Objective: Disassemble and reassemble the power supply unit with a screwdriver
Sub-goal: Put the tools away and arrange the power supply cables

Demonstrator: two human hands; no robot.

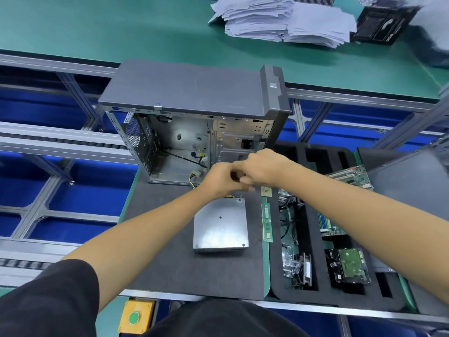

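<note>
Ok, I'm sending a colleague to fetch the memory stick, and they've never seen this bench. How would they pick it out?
Start at the open computer case standing on the dark mat. In front of it lies the flat silver power supply unit. The memory stick lies just right of that box, on the mat's right edge: a long, narrow green strip, unlike the small square chip beyond it.

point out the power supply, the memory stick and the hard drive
power supply (220,227): head view, middle of its top cover
memory stick (267,222): head view, middle of the green board
hard drive (351,266): head view, its green circuit board
</note>
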